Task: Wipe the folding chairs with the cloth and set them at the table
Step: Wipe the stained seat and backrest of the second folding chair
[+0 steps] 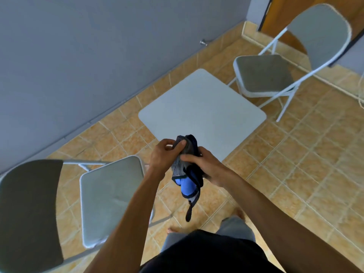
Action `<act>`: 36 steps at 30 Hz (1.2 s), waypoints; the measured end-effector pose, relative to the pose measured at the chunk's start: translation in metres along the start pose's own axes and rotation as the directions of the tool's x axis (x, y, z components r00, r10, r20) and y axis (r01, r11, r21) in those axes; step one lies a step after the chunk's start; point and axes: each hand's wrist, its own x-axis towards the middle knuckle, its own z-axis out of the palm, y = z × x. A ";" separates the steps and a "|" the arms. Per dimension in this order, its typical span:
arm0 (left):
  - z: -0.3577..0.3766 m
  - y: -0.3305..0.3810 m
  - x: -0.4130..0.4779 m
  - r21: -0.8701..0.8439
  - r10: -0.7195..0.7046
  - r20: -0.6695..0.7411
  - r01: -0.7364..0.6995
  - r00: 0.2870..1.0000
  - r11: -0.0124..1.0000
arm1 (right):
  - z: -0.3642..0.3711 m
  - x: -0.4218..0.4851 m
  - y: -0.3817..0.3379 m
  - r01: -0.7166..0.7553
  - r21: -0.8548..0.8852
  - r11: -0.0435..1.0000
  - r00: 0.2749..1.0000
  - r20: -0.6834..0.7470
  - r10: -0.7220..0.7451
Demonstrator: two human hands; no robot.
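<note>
While I look down through the head camera, the nearest things at the bottom edge of the frame are a dark shirt (206, 253), grey trousers (234, 229) and a bare foot (239, 212) on the tiled floor (295, 174). Both bare forearms reach up from there to the middle of the frame. The left hand (163, 157) grips the upper end of the cloth (185, 180), fingers curled round it and thumb pressed on top. The right hand (208, 167) clamps the same cloth from the right, thumb laid across its front. Its fingers go behind the fabric, so I cannot tell how they lie. The cloth is a bunched bundle of grey, navy and bright blue, held in the air between both hands, with a dark strip hanging from its lower end.

At lower left the nearer chair (110, 198) stands unfolded just beside the left forearm, pale seat toward the centre and dark backrest at the left edge. Past the hands, mid-frame, sits the small grey table (202, 107), its near corner just behind the cloth. At upper right the farther chair (264, 73) stands unfolded, its seat close to the table's far edge. A grey wall (78, 56) fills the upper left, with a metal doorstop (203, 42) low on it. A wooden door (283, 14) shows in the top right corner.
</note>
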 end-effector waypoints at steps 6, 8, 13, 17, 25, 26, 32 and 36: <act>0.109 0.080 0.007 0.244 0.101 0.227 -0.157 0.969 0.957 | -0.126 -0.038 -0.015 0.000 0.046 0.999 0.997 -0.074 0.003; 0.154 0.107 0.008 0.260 0.152 0.224 -0.210 0.963 0.942 | -0.170 -0.052 -0.023 0.037 -0.013 0.999 0.994 -0.106 -0.038; 0.242 0.167 0.010 0.382 0.176 0.342 -0.308 0.923 0.871 | -0.265 -0.085 -0.039 0.081 -0.181 0.980 0.962 -0.242 -0.125; 0.286 0.203 0.017 0.339 0.069 0.568 -0.310 0.820 0.888 | -0.337 -0.107 -0.052 0.093 -0.204 0.974 0.919 -0.359 -0.163; 0.358 0.226 0.064 0.189 0.102 0.622 -0.275 0.776 0.943 | -0.420 -0.099 -0.071 0.086 -0.148 0.985 0.885 -0.443 -0.144; 0.367 0.229 0.073 0.170 0.115 0.602 -0.267 0.790 0.949 | -0.429 -0.092 -0.075 0.084 -0.150 0.985 0.883 -0.447 -0.143; 0.410 0.256 0.141 0.083 0.167 0.522 -0.245 0.836 0.966 | -0.488 -0.040 -0.105 0.064 -0.188 0.980 0.917 -0.376 -0.132; 0.444 0.286 0.191 0.055 0.148 0.538 -0.209 0.830 0.976 | -0.533 0.000 -0.133 0.011 -0.233 0.973 0.905 -0.411 -0.109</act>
